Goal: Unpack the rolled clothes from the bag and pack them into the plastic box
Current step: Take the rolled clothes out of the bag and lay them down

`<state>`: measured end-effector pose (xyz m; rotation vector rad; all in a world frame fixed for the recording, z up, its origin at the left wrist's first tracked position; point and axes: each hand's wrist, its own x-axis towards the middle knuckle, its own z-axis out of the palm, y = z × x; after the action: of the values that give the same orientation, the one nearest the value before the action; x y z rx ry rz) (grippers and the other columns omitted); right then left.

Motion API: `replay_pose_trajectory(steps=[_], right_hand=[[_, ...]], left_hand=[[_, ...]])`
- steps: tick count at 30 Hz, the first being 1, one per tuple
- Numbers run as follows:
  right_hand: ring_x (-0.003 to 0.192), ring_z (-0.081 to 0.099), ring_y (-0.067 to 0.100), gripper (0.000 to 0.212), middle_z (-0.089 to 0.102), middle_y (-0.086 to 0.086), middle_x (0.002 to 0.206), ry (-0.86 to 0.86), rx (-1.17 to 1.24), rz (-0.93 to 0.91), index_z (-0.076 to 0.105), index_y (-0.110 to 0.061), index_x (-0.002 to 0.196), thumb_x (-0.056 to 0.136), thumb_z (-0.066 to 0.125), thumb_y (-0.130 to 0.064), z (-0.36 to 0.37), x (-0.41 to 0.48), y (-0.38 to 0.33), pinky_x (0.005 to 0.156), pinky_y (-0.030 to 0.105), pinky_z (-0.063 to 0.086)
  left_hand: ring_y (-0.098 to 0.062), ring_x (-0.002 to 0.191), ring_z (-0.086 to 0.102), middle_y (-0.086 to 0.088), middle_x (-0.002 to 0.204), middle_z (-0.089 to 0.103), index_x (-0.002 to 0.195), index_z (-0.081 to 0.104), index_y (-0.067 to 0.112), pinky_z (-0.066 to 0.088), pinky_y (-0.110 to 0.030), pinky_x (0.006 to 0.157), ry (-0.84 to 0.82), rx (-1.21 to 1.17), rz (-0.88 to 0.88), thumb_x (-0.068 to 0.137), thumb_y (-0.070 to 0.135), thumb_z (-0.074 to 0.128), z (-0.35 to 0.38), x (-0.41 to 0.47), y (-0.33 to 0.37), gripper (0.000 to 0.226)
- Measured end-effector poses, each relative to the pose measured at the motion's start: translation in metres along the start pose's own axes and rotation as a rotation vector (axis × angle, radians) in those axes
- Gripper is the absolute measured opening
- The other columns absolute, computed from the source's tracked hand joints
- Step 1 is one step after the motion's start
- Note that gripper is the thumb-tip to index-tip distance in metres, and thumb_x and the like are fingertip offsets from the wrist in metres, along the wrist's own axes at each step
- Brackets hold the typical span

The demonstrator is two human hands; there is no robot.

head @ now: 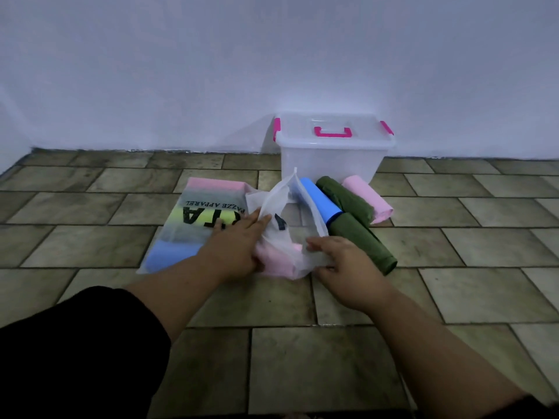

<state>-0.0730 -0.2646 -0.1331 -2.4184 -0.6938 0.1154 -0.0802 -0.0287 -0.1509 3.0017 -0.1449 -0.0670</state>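
Single view: head cam, wide-angle, worn by the person, facing forward and tilted down. The wall [272, 55] fills the frame from 9 through 12 to 3 o'clock and the floor [302, 297] takes the lower half. The wall-floor seam bows down toward the left edge from lens distortion. Close range: the left arm [181, 282] enters from 7 o'clock and the right arm [423, 328] from 5. The left hand [239, 246] and right hand [344, 267] sit just below centre at the bag [281, 204]. The box [326, 158] is farther out against the wall, at 1 o'clock from the bag.
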Motion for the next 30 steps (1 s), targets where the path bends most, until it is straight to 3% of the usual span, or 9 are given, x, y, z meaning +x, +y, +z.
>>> replay_pose_trajectory(steps=[2, 4, 6, 9, 12, 15, 17, 26, 30], right_hand=[[0.121, 0.047, 0.015, 0.046, 0.061, 0.001, 0.121, -0.027, -0.029, -0.018, 0.06, -0.021, 0.127, 0.083, 0.06, -0.01, 0.001, 0.001, -0.001, 0.099, 0.021, 0.034], [0.12, 0.048, 0.019, 0.04, 0.064, 0.004, 0.116, -0.025, -0.052, -0.044, 0.065, -0.023, 0.12, 0.083, 0.059, -0.009, 0.0, -0.002, -0.001, 0.102, 0.029, 0.037], [0.118, 0.047, 0.016, 0.037, 0.064, -0.003, 0.112, -0.078, -0.132, -0.09, 0.067, -0.03, 0.116, 0.084, 0.058, -0.013, 0.0, -0.003, 0.0, 0.106, 0.041, 0.034], [0.114, 0.046, 0.011, 0.03, 0.06, -0.01, 0.108, -0.152, -0.203, -0.132, 0.07, -0.036, 0.108, 0.085, 0.059, -0.02, 0.001, -0.001, 0.0, 0.109, 0.049, 0.027], [0.103, 0.053, 0.01, 0.021, 0.061, -0.008, 0.101, -0.097, -0.163, -0.118, 0.073, -0.032, 0.094, 0.083, 0.06, -0.02, 0.002, 0.004, -0.003, 0.11, 0.045, 0.027], [0.086, 0.056, 0.011, 0.012, 0.063, -0.005, 0.092, 0.031, -0.081, -0.104, 0.066, -0.023, 0.092, 0.08, 0.065, -0.023, 0.005, 0.015, -0.008, 0.086, 0.033, 0.046], [0.083, 0.056, 0.007, 0.025, 0.064, -0.008, 0.097, -0.006, -0.074, -0.081, 0.06, -0.025, 0.103, 0.079, 0.068, -0.028, 0.006, 0.026, -0.013, 0.074, 0.024, 0.045], [0.089, 0.057, 0.015, 0.043, 0.061, -0.002, 0.104, -0.321, -0.179, -0.005, 0.05, -0.023, 0.116, 0.077, 0.069, -0.025, 0.014, 0.07, -0.026, 0.067, 0.021, 0.042], [0.088, 0.061, 0.018, 0.032, 0.066, -0.003, 0.098, -0.142, -0.113, -0.083, 0.057, -0.022, 0.11, 0.078, 0.064, -0.02, 0.008, 0.061, -0.019, 0.072, 0.029, 0.048]], left_hand=[[-0.017, 0.146, 0.009, 0.007, 0.16, -0.005, 0.149, -0.007, 0.033, 0.004, -0.053, 0.114, 0.028, -0.004, -0.026, 0.079, 0.043, 0.063, 0.004, 0.0, 0.007, 0.1], [-0.017, 0.146, -0.001, 0.008, 0.159, -0.01, 0.148, -0.011, 0.034, -0.001, -0.055, 0.113, -0.096, -0.047, -0.04, 0.075, 0.057, 0.062, -0.004, 0.004, 0.008, 0.106], [-0.019, 0.146, -0.007, 0.009, 0.158, -0.014, 0.149, -0.01, 0.033, -0.001, -0.06, 0.113, -0.247, -0.217, -0.068, 0.066, 0.074, 0.059, -0.017, 0.01, 0.008, 0.115], [-0.024, 0.146, -0.008, 0.007, 0.158, -0.014, 0.15, -0.006, 0.03, 0.004, -0.064, 0.111, -0.227, -0.327, -0.137, 0.065, 0.086, 0.045, -0.02, 0.014, 0.019, 0.113], [-0.022, 0.146, -0.01, 0.008, 0.157, -0.017, 0.148, -0.011, 0.033, -0.003, -0.064, 0.109, -0.129, -0.131, -0.151, 0.073, 0.074, 0.051, -0.007, 0.008, 0.024, 0.106], [-0.019, 0.145, -0.011, 0.008, 0.157, -0.018, 0.147, -0.015, 0.034, -0.003, -0.057, 0.111, -0.069, -0.134, -0.125, 0.076, 0.062, 0.059, 0.003, 0.001, 0.01, 0.107], [-0.017, 0.145, -0.011, 0.007, 0.158, -0.017, 0.146, -0.018, 0.035, -0.004, -0.054, 0.112, -0.016, -0.115, -0.096, 0.076, 0.06, 0.06, 0.009, -0.005, 0.004, 0.108], [-0.015, 0.145, -0.008, 0.01, 0.158, -0.011, 0.145, -0.019, 0.036, -0.006, -0.05, 0.112, 0.074, -0.126, -0.113, 0.073, 0.064, 0.059, 0.019, -0.004, 0.004, 0.11], [-0.014, 0.145, -0.005, 0.01, 0.158, -0.012, 0.145, -0.02, 0.036, -0.004, -0.05, 0.113, 0.1, -0.189, -0.108, 0.075, 0.063, 0.058, 0.016, -0.007, 0.002, 0.107]])
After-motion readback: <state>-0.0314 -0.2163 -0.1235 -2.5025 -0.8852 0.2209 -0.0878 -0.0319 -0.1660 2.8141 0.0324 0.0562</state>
